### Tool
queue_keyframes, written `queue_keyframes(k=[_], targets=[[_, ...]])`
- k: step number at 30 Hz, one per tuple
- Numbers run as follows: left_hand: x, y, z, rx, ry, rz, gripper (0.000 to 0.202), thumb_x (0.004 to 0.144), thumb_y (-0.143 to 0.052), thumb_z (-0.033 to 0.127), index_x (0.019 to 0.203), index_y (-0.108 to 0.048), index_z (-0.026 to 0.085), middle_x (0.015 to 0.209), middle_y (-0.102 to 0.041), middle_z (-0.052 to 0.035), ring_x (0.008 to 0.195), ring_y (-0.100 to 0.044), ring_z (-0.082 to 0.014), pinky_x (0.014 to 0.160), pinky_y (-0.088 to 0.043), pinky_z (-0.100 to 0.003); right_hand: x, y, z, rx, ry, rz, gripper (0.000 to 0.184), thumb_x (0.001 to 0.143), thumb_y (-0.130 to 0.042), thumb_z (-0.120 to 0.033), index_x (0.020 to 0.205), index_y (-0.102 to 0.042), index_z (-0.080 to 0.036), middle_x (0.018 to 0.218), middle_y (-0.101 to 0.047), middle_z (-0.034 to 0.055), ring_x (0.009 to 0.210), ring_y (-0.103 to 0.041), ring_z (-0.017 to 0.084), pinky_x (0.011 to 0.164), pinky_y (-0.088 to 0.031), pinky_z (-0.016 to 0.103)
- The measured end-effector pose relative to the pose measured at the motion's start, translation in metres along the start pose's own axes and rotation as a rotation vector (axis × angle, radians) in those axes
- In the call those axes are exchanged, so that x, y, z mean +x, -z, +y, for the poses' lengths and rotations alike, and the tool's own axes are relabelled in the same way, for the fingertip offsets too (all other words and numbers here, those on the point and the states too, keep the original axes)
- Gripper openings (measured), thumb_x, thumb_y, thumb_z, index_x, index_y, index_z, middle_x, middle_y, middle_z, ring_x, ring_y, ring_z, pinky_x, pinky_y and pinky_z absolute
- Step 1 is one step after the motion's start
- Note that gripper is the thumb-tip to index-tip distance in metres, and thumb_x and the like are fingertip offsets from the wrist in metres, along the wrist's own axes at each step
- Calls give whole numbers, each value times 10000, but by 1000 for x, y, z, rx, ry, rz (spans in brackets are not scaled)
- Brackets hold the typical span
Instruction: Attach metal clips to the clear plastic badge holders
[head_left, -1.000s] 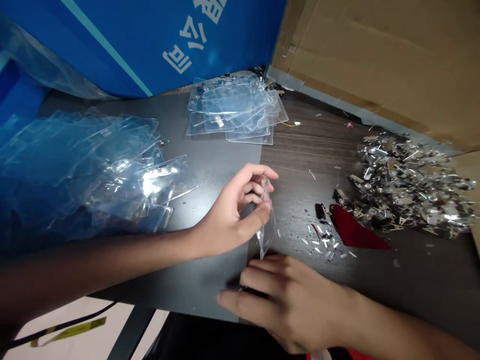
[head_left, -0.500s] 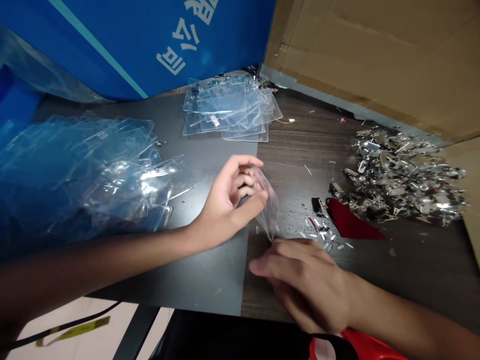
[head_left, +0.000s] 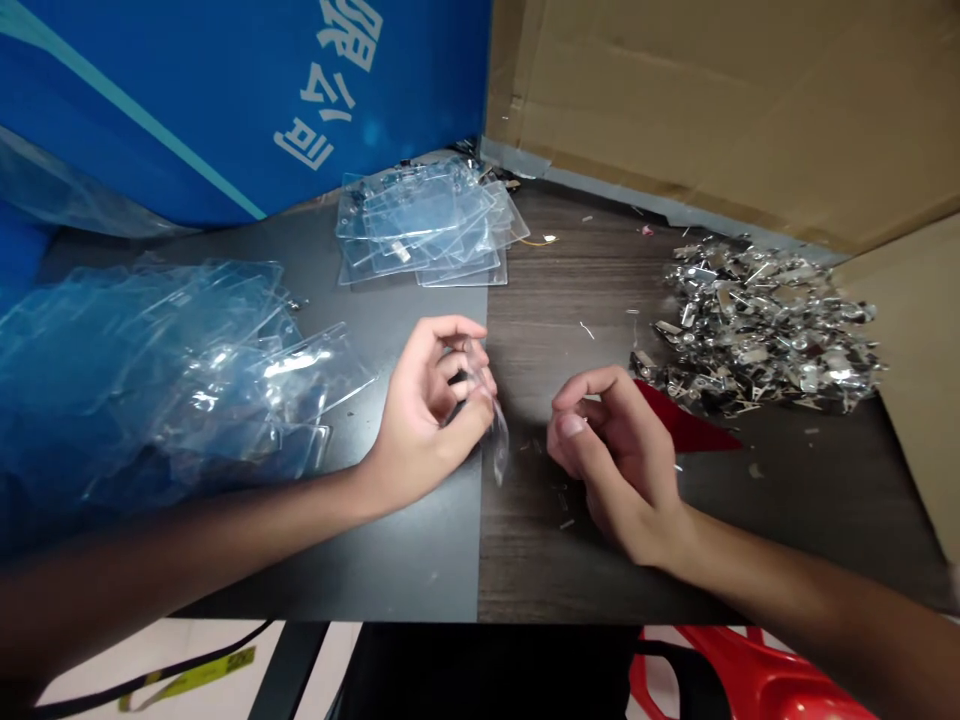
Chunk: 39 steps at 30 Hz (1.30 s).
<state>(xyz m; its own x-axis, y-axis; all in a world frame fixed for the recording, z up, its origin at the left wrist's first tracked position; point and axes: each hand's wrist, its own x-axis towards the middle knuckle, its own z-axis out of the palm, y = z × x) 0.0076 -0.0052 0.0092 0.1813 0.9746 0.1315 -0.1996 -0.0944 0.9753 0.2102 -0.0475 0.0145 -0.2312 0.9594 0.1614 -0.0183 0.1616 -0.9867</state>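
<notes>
My left hand (head_left: 442, 410) is closed on a clear plastic sleeve (head_left: 501, 448), seen nearly edge-on above the table. Thumb and fingers pinch its upper part. Just to the right, and apart from the sleeve, my right hand (head_left: 619, 450) has its thumb and fingertips pressed together. What lies in that pinch, if anything, is hidden. A piece of dark red cloth (head_left: 694, 425) shows behind my right hand. Beyond it lies a heap of metal clips with clear straps (head_left: 765, 335).
Many clear plastic sleeves (head_left: 142, 350) spread over the left of the table. A smaller stack of sleeves (head_left: 420, 220) lies at the back. A blue panel (head_left: 187, 90) and a cardboard wall (head_left: 712, 110) bound the far side. Below right is a red chair (head_left: 780, 680).
My right hand has moved up and away from the sleeve's lower end, turning so its thumb faces me. My left hand keeps the sleeve. The whole view has shifted a little.
</notes>
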Motion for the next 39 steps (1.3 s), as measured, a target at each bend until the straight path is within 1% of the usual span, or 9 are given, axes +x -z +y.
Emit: queue_keyframes(k=[3,8,11,14,20,26,29,34,39], targets=[[0,3,-4,-70,16,-54,386,981,-787,185,1296,-565,207,1112,-605,-30,881,-737,-134,840,-659,-304,0,1,4,17,-41,-64,134,1217,-476,-340,1168,-567,-255,743,-534,-65,615,-476,111,568,-362,276],[1,7,-7,-206,93,-140,507,987,-843,273,1407,-565,213,1225,-711,-84,1096,-806,-224,987,-657,-357,4,2,6,-32,-102,-133,273,1238,-408,-380,1161,-621,-228,774,-586,-47,656,-507,110,635,-394,293],[2,7,-8,-231,120,-154,527,993,-853,336,1424,-576,209,1265,-756,-111,1151,-803,-244,1030,-647,-373,6,3,5,-39,-93,-131,270,1231,-435,-359,1167,-662,-227,798,-584,-38,716,-532,120,686,-418,300],[2,6,-8,-225,117,-160,478,1029,-812,328,1426,-580,196,1276,-785,-130,1152,-805,-237,1051,-639,-377,8,4,4,-96,-63,-112,227,1201,-518,-331,1173,-721,-233,894,-616,-11,796,-563,132,723,-438,305],[2,5,-3,-168,143,-160,444,1057,-779,322,1427,-573,187,1281,-786,-134,1051,-800,-193,970,-647,-332,11,4,3,-95,-60,-118,198,1168,-582,-288,1239,-761,-240,957,-738,3,748,-600,121,701,-491,300],[1,7,-6,-206,126,-151,385,1045,-781,284,1395,-638,210,1155,-721,-63,938,-752,-142,845,-634,-262,10,0,4,-26,-80,-68,125,1109,-702,-297,1193,-752,-219,963,-815,12,752,-703,120,718,-571,292],[-2,9,-7,-235,135,-186,322,1045,-765,251,1350,-670,209,1126,-682,-55,913,-729,-146,823,-626,-276,9,-2,2,-50,-93,-51,117,1087,-739,-309,1149,-748,-211,858,-799,0,716,-710,128,690,-571,297],[-12,13,3,-217,178,-258,269,1060,-739,286,1306,-653,221,1105,-629,-48,863,-721,-149,783,-608,-285,6,-6,-2,-35,-44,-66,112,1131,-648,-271,1127,-740,-208,804,-759,-18,657,-687,103,637,-550,270],[-16,12,11,-111,193,-278,265,1077,-705,336,1299,-619,221,1087,-606,-57,844,-669,-143,730,-568,-259,3,-10,-3,-87,-22,-43,47,1075,-732,-257,1093,-731,-214,741,-734,-34,632,-701,110,624,-560,256]])
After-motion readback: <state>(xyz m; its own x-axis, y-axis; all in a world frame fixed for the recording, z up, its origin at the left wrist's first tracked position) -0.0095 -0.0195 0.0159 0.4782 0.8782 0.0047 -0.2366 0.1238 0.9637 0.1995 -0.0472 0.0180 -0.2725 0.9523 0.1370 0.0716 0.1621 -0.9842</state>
